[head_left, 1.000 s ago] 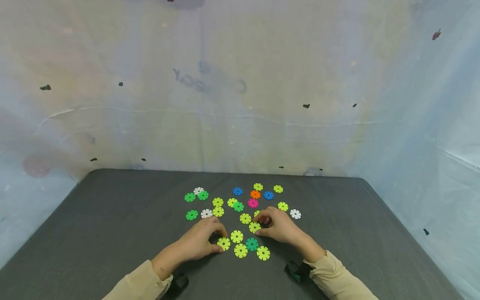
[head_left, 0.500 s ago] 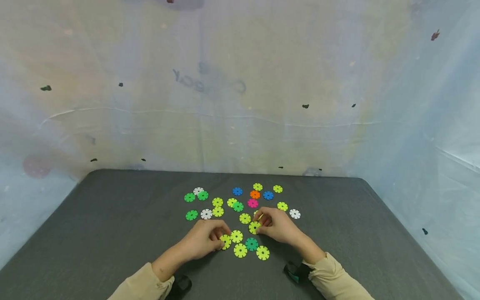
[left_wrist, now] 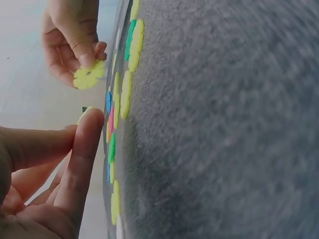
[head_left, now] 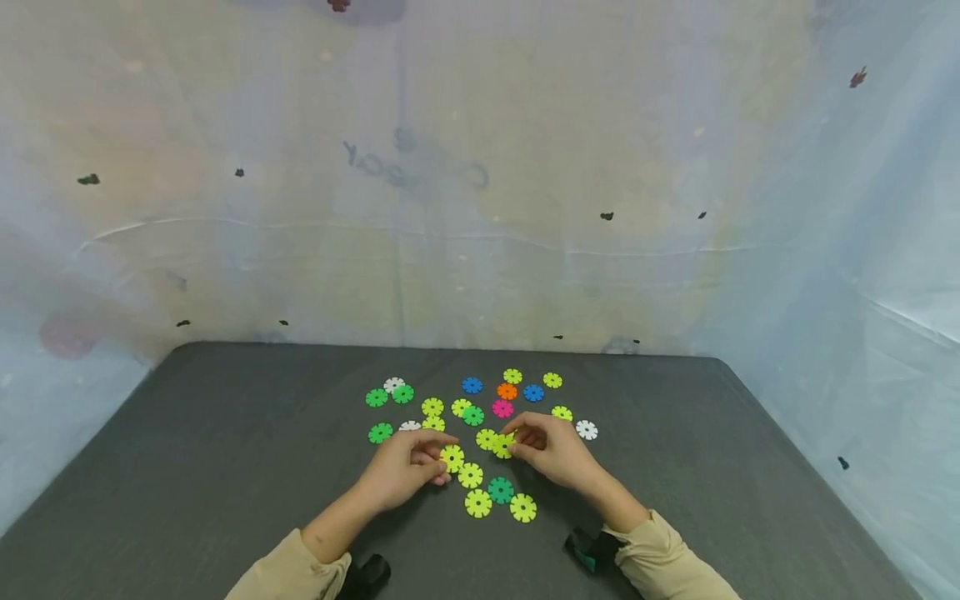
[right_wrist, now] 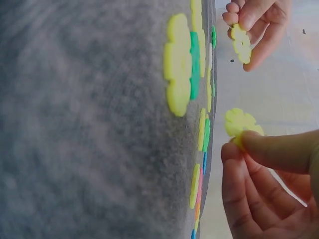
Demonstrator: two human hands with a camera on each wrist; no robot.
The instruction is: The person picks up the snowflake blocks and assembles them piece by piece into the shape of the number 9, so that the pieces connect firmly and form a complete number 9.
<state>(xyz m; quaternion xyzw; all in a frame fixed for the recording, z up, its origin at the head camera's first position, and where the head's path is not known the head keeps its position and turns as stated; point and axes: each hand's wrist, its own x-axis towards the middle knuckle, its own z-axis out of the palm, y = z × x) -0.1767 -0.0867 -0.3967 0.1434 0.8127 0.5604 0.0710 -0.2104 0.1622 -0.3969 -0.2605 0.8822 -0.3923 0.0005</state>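
Observation:
My left hand [head_left: 401, 471] pinches a yellow notched plastic disc [head_left: 452, 457] between thumb and fingers, raised off the table. In the left wrist view the fingers hide most of that disc. A second yellow notched disc [head_left: 502, 447] is pinched by my right hand [head_left: 555, 450]; the right wrist view shows this disc [right_wrist: 240, 122] above the tabletop at the fingertips. The two held discs are apart. Between and just below the hands lie several more discs, among them a yellow disc [head_left: 470, 476], a dark green disc [head_left: 501, 490] and another yellow disc [head_left: 523, 507].
Beyond the hands, more flat discs are scattered on the dark grey table [head_left: 247, 467]: a pink disc [head_left: 502, 408], an orange disc [head_left: 507, 392], a blue disc [head_left: 533, 392], a white disc [head_left: 587, 430] and a green disc [head_left: 380, 433]. A pale sheet [head_left: 480, 275] hangs behind.
My left hand has taken its yellow disc off the table and moved it up and to the right. My right hand has lifted its disc, staying nearly in place.

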